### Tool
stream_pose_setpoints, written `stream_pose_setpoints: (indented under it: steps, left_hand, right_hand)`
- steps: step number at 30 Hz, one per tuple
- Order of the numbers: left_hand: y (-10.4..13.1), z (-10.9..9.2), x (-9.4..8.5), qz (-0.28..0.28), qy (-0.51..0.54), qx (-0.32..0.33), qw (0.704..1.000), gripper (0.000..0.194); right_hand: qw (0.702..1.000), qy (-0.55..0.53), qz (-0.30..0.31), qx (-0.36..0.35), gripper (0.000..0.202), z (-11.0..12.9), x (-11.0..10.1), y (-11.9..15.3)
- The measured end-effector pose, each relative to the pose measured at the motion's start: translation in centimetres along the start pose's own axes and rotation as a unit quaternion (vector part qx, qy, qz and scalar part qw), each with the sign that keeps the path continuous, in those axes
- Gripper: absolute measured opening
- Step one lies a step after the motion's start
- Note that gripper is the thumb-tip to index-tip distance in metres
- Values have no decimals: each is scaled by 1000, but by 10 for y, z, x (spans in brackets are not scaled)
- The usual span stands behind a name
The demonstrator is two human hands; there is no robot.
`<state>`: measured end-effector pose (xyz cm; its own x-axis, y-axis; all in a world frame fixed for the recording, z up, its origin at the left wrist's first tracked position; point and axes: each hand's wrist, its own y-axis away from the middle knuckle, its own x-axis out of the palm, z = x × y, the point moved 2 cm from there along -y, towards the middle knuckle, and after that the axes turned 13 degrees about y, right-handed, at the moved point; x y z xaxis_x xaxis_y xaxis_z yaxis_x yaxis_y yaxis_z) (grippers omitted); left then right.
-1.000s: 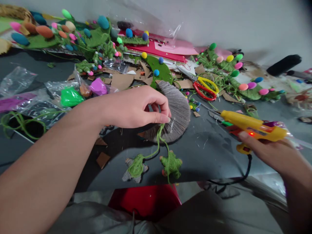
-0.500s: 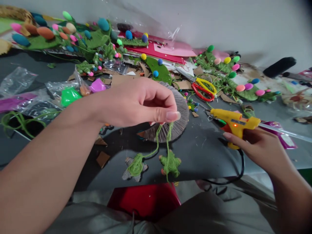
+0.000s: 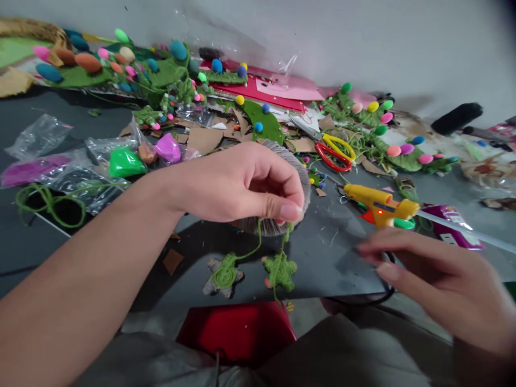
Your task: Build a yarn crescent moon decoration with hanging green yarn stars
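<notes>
My left hand is closed in a pinch, with green yarn hanging from its fingertips. The yarn leads down to a star wrapped in grey and green and a green yarn-wrapped star, both near the table's front edge. Partly hidden behind this hand is a grey crescent wound with thread; whether the fingers also touch it I cannot tell. My right hand, slightly blurred, is empty with its fingers apart. Just beyond it, a yellow glue gun with a lit red light rests on the table.
Scissors with red and yellow handles lie behind the glue gun. Green leaf shapes with colourful balls line the back by the wall. Plastic bags, a green packet and cardboard scraps clutter the table's left and middle.
My right hand has let go of the glue gun and drawn back toward the table's front edge. My left hand has shifted slightly right and down, still pinching the yarn.
</notes>
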<state>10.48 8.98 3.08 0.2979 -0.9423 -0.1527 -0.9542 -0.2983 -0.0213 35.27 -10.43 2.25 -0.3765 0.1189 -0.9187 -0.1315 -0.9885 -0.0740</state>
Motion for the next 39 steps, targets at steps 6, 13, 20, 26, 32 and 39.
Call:
stream_pose_setpoints:
  steps: [6,13,20,26,32,39]
  left_hand:
    - [-6,-6,15,4,-57,52,997,12]
    - [-14,5,8,-110,-165,76,977,15]
    - [-23,27,13,-142,-237,97,956,13]
    - [-28,43,15,-179,-285,58,940,16]
    - [-30,45,15,-167,-289,50,941,15]
    - [-31,46,19,-165,-307,52,936,16]
  right_hand:
    - [980,-183,55,-50,23,80,44,-39]
    - [994,-111,-4,-26,18,80,51,-40]
    - [992,7,-67,-104,11,70,64,-38]
    - [975,87,-116,-169,10,72,71,-38]
    - [962,134,-131,-197,15,80,75,-37]
    - [957,185,-135,-179,16,84,79,-33]
